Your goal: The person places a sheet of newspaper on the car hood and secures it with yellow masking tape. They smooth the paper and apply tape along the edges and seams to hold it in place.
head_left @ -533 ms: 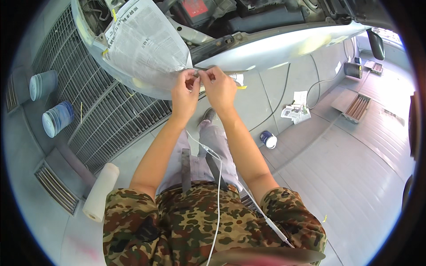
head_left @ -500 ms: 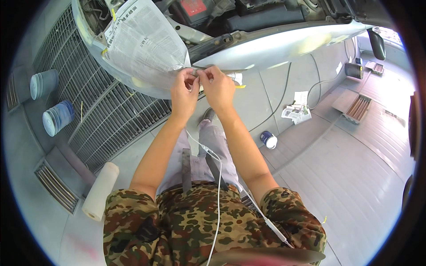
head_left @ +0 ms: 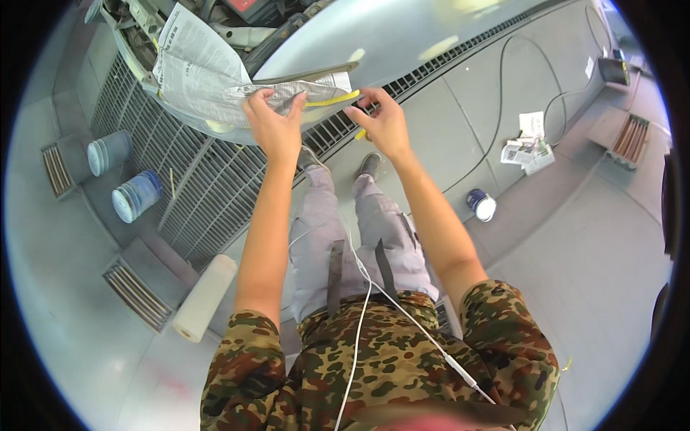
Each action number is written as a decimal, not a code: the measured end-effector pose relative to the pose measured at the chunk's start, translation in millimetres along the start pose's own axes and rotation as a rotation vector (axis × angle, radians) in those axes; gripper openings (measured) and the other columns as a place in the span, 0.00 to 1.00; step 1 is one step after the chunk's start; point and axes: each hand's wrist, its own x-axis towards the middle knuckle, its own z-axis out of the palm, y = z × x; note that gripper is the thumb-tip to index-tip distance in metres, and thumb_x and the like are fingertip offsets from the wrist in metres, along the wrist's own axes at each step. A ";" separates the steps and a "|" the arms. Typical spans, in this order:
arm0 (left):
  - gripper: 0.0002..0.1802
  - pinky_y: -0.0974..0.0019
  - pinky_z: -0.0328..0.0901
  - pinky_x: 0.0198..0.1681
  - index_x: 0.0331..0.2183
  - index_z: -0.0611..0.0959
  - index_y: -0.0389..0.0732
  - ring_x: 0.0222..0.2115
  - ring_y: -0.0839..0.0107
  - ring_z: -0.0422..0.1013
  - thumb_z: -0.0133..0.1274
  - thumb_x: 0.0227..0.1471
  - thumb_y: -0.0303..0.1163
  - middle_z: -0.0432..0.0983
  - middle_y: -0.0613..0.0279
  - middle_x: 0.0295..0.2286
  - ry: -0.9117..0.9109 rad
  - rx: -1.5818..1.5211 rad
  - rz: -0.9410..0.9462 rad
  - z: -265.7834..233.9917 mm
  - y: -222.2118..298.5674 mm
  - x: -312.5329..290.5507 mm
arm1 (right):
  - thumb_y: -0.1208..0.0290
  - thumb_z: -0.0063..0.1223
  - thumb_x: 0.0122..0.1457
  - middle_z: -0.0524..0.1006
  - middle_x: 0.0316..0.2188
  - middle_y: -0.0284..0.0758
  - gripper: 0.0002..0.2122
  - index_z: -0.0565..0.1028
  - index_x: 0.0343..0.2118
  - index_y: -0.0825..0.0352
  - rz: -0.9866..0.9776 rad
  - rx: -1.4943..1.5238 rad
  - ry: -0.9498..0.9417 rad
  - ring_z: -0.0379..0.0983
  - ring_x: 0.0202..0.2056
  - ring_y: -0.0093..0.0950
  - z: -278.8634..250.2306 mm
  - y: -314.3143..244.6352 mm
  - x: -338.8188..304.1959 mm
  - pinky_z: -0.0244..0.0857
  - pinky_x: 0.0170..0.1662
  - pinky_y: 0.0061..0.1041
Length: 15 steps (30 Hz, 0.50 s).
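Newspaper sheets [head_left: 205, 90] cover the front corner of a silver car, below its open engine bay [head_left: 244, 32]. My left hand [head_left: 275, 133] lies against the newspaper's lower edge, thumb and fingers spread. A yellow tape strip [head_left: 334, 99] runs along the paper's right part, from near my left thumb toward my right hand. My right hand [head_left: 387, 126] is just right of the strip's end, thumb and index finger apart; whether it touches the tape is unclear. A small yellow piece [head_left: 361, 134] shows beside its thumb.
Floor grating [head_left: 208, 190] runs under the car. Two buckets [head_left: 136, 195] and a white roll [head_left: 205, 298] are at left. A small blue can [head_left: 481, 205], loose papers [head_left: 528, 147] and a cable [head_left: 496, 129] lie at right. White cords [head_left: 363, 269] hang before my body.
My hands have parted from a close pinch at the paper's lower edge; the right moved rightward. The yellow strip now shows between them. The view has shifted, with the fender larger.
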 end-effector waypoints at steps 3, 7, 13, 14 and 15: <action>0.32 0.51 0.70 0.49 0.43 0.77 0.38 0.45 0.51 0.73 0.78 0.45 0.43 0.73 0.53 0.44 0.023 0.199 0.091 -11.7 -4.1 13.2 | 0.66 0.72 0.56 0.82 0.33 0.31 0.17 0.83 0.46 0.66 -0.131 -0.067 -0.108 0.72 0.23 0.24 8.6 -7.8 21.0 0.70 0.31 0.27; 0.27 0.52 0.69 0.49 0.41 0.80 0.38 0.44 0.54 0.72 0.78 0.45 0.38 0.75 0.55 0.40 0.011 0.169 0.260 -24.4 6.6 24.1 | 0.60 0.71 0.54 0.83 0.41 0.32 0.19 0.83 0.47 0.62 -0.194 -0.178 -0.166 0.78 0.29 0.33 -2.3 -24.7 25.4 0.73 0.38 0.33; 0.20 0.55 0.69 0.50 0.42 0.81 0.36 0.45 0.57 0.73 0.73 0.51 0.32 0.78 0.56 0.41 0.020 0.230 0.543 -0.3 35.5 -5.9 | 0.60 0.67 0.55 0.84 0.34 0.30 0.13 0.80 0.40 0.60 -0.294 -0.135 -0.090 0.82 0.37 0.39 -55.8 -5.9 6.6 0.74 0.38 0.42; 0.21 0.54 0.68 0.52 0.45 0.81 0.37 0.48 0.55 0.72 0.72 0.52 0.31 0.76 0.54 0.44 -0.005 0.264 0.565 4.2 41.1 -13.2 | 0.60 0.66 0.56 0.84 0.34 0.30 0.12 0.80 0.38 0.60 -0.283 -0.122 -0.084 0.81 0.36 0.40 -62.8 -1.9 6.7 0.74 0.37 0.42; 0.23 0.53 0.67 0.54 0.48 0.81 0.37 0.51 0.53 0.70 0.72 0.52 0.30 0.74 0.52 0.48 -0.024 0.295 0.599 8.9 46.8 -18.6 | 0.60 0.66 0.57 0.84 0.34 0.31 0.11 0.80 0.37 0.60 -0.295 -0.104 -0.060 0.81 0.36 0.40 -70.1 1.9 7.8 0.73 0.37 0.42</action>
